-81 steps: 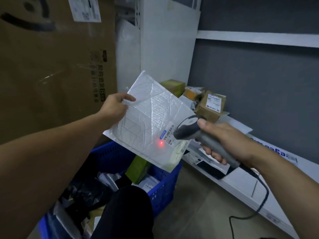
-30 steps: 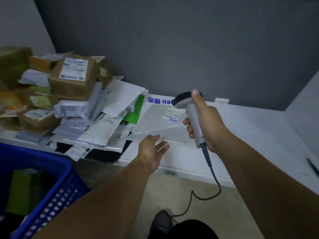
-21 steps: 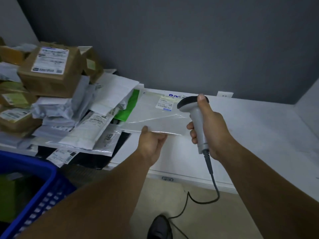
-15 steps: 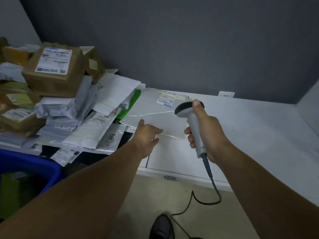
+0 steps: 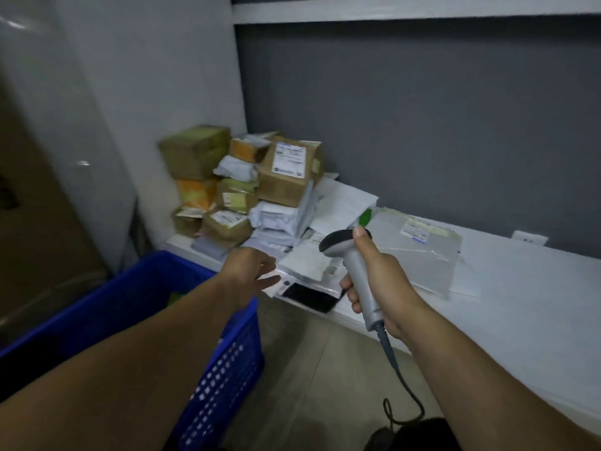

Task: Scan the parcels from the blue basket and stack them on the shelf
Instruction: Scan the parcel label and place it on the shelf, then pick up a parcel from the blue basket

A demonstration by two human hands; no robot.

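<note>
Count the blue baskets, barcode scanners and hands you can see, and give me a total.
Blue basket: 1
Barcode scanner: 1
Hands: 2, the left hand and the right hand
Total: 4

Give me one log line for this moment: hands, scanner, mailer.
left hand: open, empty, by blue basket | right hand: grips scanner | white mailer: flat on shelf

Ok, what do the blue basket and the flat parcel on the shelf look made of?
Blue basket: likely moulded plastic, matte, judging by its uniform colour and perforated grid wall. Flat parcel: seems a glossy plastic mailer, with shiny creases and a stuck-on paper label.
</note>
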